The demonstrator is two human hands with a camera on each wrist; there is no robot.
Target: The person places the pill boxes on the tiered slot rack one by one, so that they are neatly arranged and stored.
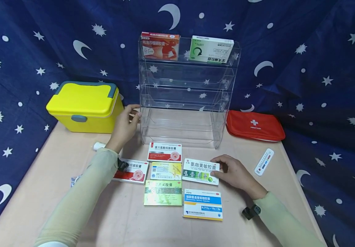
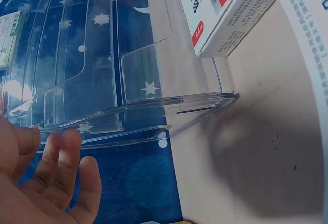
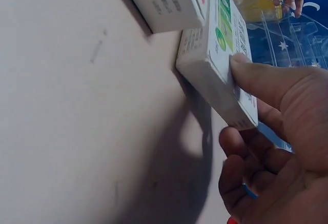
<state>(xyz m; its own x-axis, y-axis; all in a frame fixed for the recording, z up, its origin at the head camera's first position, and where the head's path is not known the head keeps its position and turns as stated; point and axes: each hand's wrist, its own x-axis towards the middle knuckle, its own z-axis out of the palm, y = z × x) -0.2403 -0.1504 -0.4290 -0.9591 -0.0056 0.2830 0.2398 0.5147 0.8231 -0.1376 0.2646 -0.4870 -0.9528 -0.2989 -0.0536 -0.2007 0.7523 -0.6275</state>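
Observation:
My right hand (image 1: 234,171) pinches the right end of a white and green medicine box (image 1: 197,171), thumb on its printed face, as the right wrist view shows. That box (image 3: 207,65) is tilted, with shadow beneath its gripped end. At the left side of a clear acrylic display rack (image 1: 180,118) is my left hand (image 1: 125,125). Its loosely bent fingers (image 2: 69,155) lie against the rack's side edge, seemingly touching it. Around the gripped box lie a blue and white box (image 1: 203,204), a green box (image 1: 162,193), a yellow box (image 1: 166,171) and a red and white box (image 1: 164,152).
Another red and white box (image 1: 134,171) lies under the left forearm. The rack's top tier holds a red box (image 1: 160,47) and a white-green box (image 1: 211,49). A yellow case (image 1: 82,106) stands left; a red first-aid pouch (image 1: 254,126) and white thermometer card (image 1: 264,162) lie right.

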